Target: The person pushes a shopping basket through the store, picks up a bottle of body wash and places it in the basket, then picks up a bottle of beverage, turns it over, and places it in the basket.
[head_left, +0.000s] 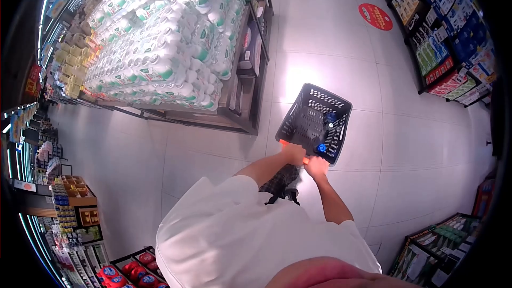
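Both my hands are closed around the orange handle point(284, 142) of a dark grey shopping basket point(341, 104) with perforated sides. My left hand point(293, 154) grips the handle nearer its left end. To its right, my right hand point(317, 167) holds the same handle. Inside the basket, a bottle with a blue cap point(321, 148) lies close to my right hand. Another dark blue item point(331, 117) rests along the basket's right wall; its kind is too small to make out. The handle's middle shows between my hands.
A tall stack of shrink-wrapped bottles point(160, 58) stands on a shelf unit point(248, 114) at the left. Packed shelves point(437, 37) line the right. A round red floor sticker point(375, 16) is ahead. Red packages point(138, 272) and another display point(442, 245) flank me.
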### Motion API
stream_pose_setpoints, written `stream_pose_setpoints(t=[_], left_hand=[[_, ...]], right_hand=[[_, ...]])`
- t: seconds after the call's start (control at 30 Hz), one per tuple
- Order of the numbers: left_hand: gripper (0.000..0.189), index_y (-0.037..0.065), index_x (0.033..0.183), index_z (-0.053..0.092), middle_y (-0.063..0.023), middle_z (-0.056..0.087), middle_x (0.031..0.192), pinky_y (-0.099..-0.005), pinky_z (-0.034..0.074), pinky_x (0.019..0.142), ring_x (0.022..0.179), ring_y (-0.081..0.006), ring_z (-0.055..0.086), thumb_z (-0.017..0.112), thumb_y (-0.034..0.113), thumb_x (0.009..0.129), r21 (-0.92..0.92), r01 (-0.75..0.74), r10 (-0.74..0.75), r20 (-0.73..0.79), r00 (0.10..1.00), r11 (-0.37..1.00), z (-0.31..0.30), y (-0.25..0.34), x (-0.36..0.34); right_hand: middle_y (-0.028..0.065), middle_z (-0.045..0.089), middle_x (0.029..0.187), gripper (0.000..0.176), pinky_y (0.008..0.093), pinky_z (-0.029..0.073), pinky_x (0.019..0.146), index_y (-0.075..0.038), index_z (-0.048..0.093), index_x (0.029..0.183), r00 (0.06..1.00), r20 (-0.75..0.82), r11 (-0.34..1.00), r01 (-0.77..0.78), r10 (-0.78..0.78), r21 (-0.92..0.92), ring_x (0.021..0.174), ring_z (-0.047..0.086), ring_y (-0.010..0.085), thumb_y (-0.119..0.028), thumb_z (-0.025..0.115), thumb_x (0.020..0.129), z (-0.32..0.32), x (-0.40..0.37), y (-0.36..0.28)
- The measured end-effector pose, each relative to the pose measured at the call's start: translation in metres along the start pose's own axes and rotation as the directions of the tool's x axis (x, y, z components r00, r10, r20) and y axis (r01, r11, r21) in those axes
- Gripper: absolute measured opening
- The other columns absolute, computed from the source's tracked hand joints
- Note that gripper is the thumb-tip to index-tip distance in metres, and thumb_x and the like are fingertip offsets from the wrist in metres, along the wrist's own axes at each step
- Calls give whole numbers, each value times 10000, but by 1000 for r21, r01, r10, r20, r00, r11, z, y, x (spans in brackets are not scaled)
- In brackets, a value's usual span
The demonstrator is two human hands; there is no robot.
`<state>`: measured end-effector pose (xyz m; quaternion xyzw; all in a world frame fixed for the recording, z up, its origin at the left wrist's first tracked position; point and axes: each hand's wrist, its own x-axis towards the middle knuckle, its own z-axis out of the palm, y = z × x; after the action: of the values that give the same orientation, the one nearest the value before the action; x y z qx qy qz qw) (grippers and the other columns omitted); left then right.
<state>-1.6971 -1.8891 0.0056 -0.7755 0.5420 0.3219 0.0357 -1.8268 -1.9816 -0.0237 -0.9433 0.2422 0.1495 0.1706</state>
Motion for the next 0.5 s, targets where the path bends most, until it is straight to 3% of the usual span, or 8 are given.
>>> stream_pose_setpoints(t=[0.1, 0.33, 0.37, 0.5], left_hand=[[288, 49, 849, 728, -177, 705, 875, -447, 549, 755, 838, -339, 690, 599, 275, 726, -74, -17, 15, -20, 1000, 997, -19, -5, 26], [271, 44, 842, 728, -181, 705, 876, -457, 551, 741, 817, -351, 690, 596, 231, 697, -153, -6, -3, -62, 998, 988, -40, -30, 105], [268, 37, 831, 725, -187, 704, 874, -457, 551, 736, 816, -353, 689, 603, 235, 696, -164, -11, -4, -88, 996, 986, -35, -37, 121], [265, 41, 857, 724, -184, 704, 891, -454, 550, 760, 840, -349, 688, 604, 222, 705, -207, 0, -14, -66, 998, 978, -74, -44, 147]], right_hand=[[144, 705, 823, 242, 454, 542, 716, -122, 720, 830, 1000, 6, 1000, -28, 28, -3, 782, 690, 332, -329, 608, 776, -10, 33, 17], [127, 678, 722, 200, 444, 542, 643, -126, 676, 769, 992, -83, 994, 89, -94, -58, 704, 680, 325, -321, 641, 738, -37, 107, 56], [115, 671, 712, 199, 449, 537, 630, -137, 670, 774, 998, -14, 996, 60, -61, -63, 711, 679, 320, -331, 651, 734, -41, 121, 59], [110, 677, 728, 206, 448, 534, 636, -131, 673, 771, 999, -8, 997, 50, -51, -55, 729, 678, 310, -332, 646, 738, -57, 163, 75]])
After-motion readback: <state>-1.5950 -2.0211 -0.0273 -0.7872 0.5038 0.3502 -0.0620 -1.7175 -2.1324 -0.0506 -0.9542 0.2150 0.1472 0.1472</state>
